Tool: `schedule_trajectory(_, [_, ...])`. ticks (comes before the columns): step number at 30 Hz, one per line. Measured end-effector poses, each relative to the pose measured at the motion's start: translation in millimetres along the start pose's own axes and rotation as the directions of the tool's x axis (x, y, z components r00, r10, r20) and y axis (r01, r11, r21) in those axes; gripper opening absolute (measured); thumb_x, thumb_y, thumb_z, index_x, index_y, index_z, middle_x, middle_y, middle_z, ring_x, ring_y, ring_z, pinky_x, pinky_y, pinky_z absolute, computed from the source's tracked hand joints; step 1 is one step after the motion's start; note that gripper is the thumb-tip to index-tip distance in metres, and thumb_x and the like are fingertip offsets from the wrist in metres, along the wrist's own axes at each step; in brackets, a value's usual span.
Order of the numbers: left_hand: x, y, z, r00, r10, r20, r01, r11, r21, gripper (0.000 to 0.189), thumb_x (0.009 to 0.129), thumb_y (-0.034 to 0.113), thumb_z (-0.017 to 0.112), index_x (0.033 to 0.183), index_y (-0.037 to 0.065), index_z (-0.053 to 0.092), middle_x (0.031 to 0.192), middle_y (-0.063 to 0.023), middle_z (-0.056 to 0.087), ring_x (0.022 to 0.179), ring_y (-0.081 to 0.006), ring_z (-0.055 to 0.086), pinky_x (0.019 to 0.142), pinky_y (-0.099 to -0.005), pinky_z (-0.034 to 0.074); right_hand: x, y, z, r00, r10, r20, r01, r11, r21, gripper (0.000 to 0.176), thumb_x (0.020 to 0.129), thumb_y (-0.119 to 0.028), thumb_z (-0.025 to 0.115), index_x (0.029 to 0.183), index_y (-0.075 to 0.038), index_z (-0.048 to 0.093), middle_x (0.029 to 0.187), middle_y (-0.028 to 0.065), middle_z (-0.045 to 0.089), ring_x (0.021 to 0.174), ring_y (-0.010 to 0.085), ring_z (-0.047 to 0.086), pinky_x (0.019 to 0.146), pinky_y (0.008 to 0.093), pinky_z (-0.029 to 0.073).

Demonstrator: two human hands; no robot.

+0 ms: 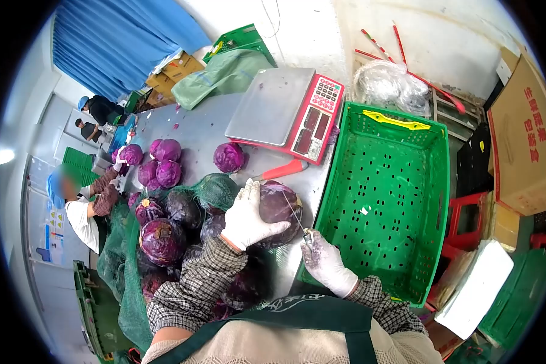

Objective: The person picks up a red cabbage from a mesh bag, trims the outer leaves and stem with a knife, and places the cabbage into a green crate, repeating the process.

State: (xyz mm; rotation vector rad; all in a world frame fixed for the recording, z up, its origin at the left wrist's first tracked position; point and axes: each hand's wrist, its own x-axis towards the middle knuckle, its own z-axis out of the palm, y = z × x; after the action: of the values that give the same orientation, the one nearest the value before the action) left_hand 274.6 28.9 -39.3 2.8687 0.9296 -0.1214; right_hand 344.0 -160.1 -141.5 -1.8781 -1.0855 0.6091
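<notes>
A large red cabbage [276, 212] sits on the metal table right in front of me. My left hand [249, 219], in a white glove, lies against its left side with fingers stretched out and thumb spread. In my gloved right hand [327, 264] is a knife [295, 213], gripped by its handle, its thin blade crossing the cabbage's right side. More red cabbages [162, 241] are heaped to the left in a green mesh bag [129, 291]. An orange-handled knife [282, 170] rests on the table beyond the cabbage.
At right stands a green crate [441, 206] with a perforated bottom. A red scale [273, 109] occupies the table's far part, with one trimmed cabbage [229, 157] before it. Several peeled cabbages [165, 150] lie farther left. A co-worker [82, 212] handles cabbage across the table.
</notes>
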Motion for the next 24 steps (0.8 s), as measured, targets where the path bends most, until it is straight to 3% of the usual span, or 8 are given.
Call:
schedule_trajectory(4, [4.1, -2.7, -3.6, 1.000, 0.003, 0.017, -0.002, 1.000, -0.028, 0.116, 0.058, 0.062, 0.075, 0.140, -0.006, 0.028, 0.143, -0.0282, 0.033, 0.131, -0.0412, 0.037, 0.107, -0.0413, 0.035, 12.7, 17.1, 11.5, 0.985, -0.165, 0.042, 0.169, 0.972, -0.161, 0.022, 0.088, -0.014, 0.052, 0.097, 0.005, 0.057, 0.097, 0.0190, 0.058, 0.080, 0.0324, 0.062, 0.071, 0.0365, 0.053])
schedule_trajectory(6, [7.2, -8.0, -0.7, 1.000, 0.030, -0.006, -0.031, 0.999, -0.032, 0.116, 0.058, 0.061, 0.076, 0.140, -0.006, 0.029, 0.142, -0.0292, 0.034, 0.129, -0.0430, 0.038, 0.106, -0.0420, 0.036, 24.8, 20.5, -0.4, 0.857, -0.375, 0.352, 0.514, 0.659, -0.549, 0.019, 0.087, -0.012, 0.051, 0.093, 0.005, 0.058, 0.096, 0.0212, 0.057, 0.078, 0.0317, 0.062, 0.068, 0.0362, 0.053])
schedule_trajectory(8, [10.6, -6.6, -3.8, 0.999, 0.002, 0.032, -0.001, 0.999, -0.044, 0.118, 0.057, 0.063, 0.075, 0.139, -0.009, 0.030, 0.143, -0.0289, 0.034, 0.131, -0.0389, 0.038, 0.108, -0.0388, 0.034, 32.0, 19.6, -4.5, 0.859, -0.322, 0.397, 0.506, 0.645, -0.572, 0.019, 0.086, -0.010, 0.049, 0.094, 0.005, 0.058, 0.093, 0.0220, 0.058, 0.075, 0.0316, 0.062, 0.064, 0.0365, 0.053])
schedule_trajectory(10, [14.5, -6.6, -6.3, 0.998, -0.025, 0.051, 0.028, 0.998, -0.052, 0.118, 0.057, 0.064, 0.075, 0.138, -0.011, 0.031, 0.142, -0.0289, 0.035, 0.132, -0.0373, 0.038, 0.109, -0.0372, 0.033, 38.7, 15.4, 0.0, 0.982, -0.067, 0.175, 0.116, 0.951, -0.288, 0.021, 0.087, -0.010, 0.048, 0.098, 0.006, 0.057, 0.086, 0.0216, 0.060, 0.070, 0.0320, 0.063, 0.059, 0.0375, 0.053])
schedule_trajectory(13, [21.2, -8.5, -9.5, 0.993, -0.085, 0.081, 0.091, 0.993, -0.075, 0.117, 0.057, 0.063, 0.075, 0.138, -0.011, 0.031, 0.142, -0.0289, 0.036, 0.131, -0.0379, 0.039, 0.108, -0.0374, 0.034, 59.4, -4.4, -13.9, 0.978, 0.122, 0.168, -0.074, 0.961, -0.268, 0.025, 0.087, -0.012, 0.049, 0.103, 0.007, 0.054, 0.073, 0.0197, 0.061, 0.061, 0.0337, 0.062, 0.054, 0.0393, 0.052])
schedule_trajectory(17, [23.5, -10.6, -7.3, 0.990, -0.121, 0.070, 0.126, 0.989, -0.078, 0.115, 0.059, 0.063, 0.074, 0.136, -0.011, 0.032, 0.140, -0.0297, 0.038, 0.128, -0.0382, 0.043, 0.105, -0.0384, 0.038, 78.8, -9.7, -26.2, 0.939, 0.171, 0.300, -0.015, 0.888, -0.460, 0.028, 0.083, -0.011, 0.054, 0.108, 0.001, 0.052, 0.076, 0.0178, 0.065, 0.068, 0.0339, 0.068, 0.059, 0.0425, 0.055])
schedule_trajectory(19, [27.4, -8.5, -15.6, 0.984, -0.155, 0.087, 0.166, 0.975, -0.147, 0.112, 0.060, 0.063, 0.073, 0.135, -0.011, 0.035, 0.139, -0.0303, 0.039, 0.124, -0.0388, 0.046, 0.103, -0.0387, 0.040, 86.7, 5.7, -26.3, 0.959, 0.072, 0.275, 0.021, 0.947, -0.321, 0.035, 0.082, -0.011, 0.052, 0.110, 0.008, 0.047, 0.069, 0.0212, 0.061, 0.063, 0.0381, 0.064, 0.054, 0.0456, 0.053])
schedule_trajectory(24, [34.4, -21.5, -1.3, 0.986, -0.162, -0.041, 0.153, 0.975, -0.159, 0.098, 0.060, 0.063, 0.072, 0.124, -0.007, 0.047, 0.118, -0.0213, 0.056, 0.108, -0.0372, 0.057, 0.092, -0.0394, 0.048, 123.5, 29.9, -26.5, 0.833, -0.144, 0.535, 0.433, 0.771, -0.467, 0.013, 0.074, -0.010, 0.056, 0.068, 0.000, 0.062, 0.065, 0.0101, 0.060, 0.063, 0.0281, 0.059, 0.058, 0.0347, 0.051])
